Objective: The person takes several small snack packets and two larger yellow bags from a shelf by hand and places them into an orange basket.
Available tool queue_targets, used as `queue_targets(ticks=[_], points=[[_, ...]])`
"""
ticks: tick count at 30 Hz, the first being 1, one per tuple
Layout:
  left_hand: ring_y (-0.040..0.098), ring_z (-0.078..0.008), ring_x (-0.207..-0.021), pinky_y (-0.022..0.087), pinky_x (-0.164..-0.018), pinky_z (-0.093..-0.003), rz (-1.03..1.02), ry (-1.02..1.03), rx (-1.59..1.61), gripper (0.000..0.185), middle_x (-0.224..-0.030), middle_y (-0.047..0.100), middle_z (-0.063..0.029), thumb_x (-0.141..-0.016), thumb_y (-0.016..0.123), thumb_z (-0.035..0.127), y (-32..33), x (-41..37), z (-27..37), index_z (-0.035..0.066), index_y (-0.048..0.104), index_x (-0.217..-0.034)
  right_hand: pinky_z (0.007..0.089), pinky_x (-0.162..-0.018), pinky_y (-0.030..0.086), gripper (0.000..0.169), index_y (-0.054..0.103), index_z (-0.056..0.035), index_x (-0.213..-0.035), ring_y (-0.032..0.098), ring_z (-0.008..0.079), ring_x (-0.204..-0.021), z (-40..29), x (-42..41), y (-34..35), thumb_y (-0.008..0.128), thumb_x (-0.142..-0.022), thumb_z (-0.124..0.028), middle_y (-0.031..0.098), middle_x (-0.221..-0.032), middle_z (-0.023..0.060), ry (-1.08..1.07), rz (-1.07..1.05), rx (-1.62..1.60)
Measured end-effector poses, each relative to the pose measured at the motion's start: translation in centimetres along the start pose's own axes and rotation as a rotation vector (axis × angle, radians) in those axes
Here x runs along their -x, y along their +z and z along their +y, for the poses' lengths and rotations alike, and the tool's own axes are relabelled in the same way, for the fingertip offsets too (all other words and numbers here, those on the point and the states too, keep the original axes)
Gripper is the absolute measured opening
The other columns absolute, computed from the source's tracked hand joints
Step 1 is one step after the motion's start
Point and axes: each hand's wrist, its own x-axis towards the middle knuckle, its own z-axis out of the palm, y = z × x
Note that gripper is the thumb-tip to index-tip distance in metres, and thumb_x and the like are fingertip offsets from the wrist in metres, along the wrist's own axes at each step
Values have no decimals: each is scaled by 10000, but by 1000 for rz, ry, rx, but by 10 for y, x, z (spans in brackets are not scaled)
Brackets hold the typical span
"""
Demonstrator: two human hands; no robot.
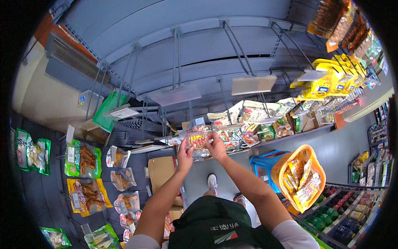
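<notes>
Between my two hands is a clear plastic snack packet [197, 140] with red and yellow print and brownish pieces inside. My left hand [185, 155] grips its left side, and my right hand [215, 145] grips its right side. The packet is at a metal display hook [191, 113] that comes down from the rack; whether it hangs on the hook I cannot tell. Just behind and to the right, white-topped snack bags [252, 112] hang on other hooks.
An orange basket [322, 174] of yellow snack packets stands by a blue plastic stool [264, 162] at right. Yellow bags [329, 84] hang at upper right. Packaged meats [88, 160] hang at left, beside a cardboard box [161, 171]. Bottles [329, 214] fill a rack at lower right.
</notes>
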Motion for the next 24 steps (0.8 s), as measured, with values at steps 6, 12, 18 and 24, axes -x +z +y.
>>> queue_targets(ticks=[6,12,18,24], points=[[641,-188,-889,511,-767,-307,-28,-79,121,553,-1147,595,-149,-881,584,43,-4,56,14,49,370,-1391,315,-606,491,379,515,-55,-1040,601,180,-633,-18,49,-21,713,-824,-296,635,-862,55,14,-30,-14],[628,-167,-877,510,-759,-279,-230,-124,181,561,-1154,562,-134,-890,580,26,28,104,42,33,344,-1399,389,-663,498,367,514,-90,-1057,634,271,-728,0,117,-74,690,-818,-307,654,-878,93,187,45,66],[630,-170,-860,517,-739,-286,-550,-98,256,567,-1139,560,-142,-874,586,9,123,144,101,23,352,-1391,427,-738,500,372,497,-86,-1072,640,336,-857,15,197,-182,666,-831,-314,660,-930,123,353,311,77],[639,-174,-747,519,-681,-296,-844,183,195,621,-1090,591,-156,-817,633,-6,248,193,162,50,376,-1380,384,-611,498,426,489,-74,-1189,638,258,-645,35,282,-295,660,-857,-278,656,-958,113,390,730,276]])
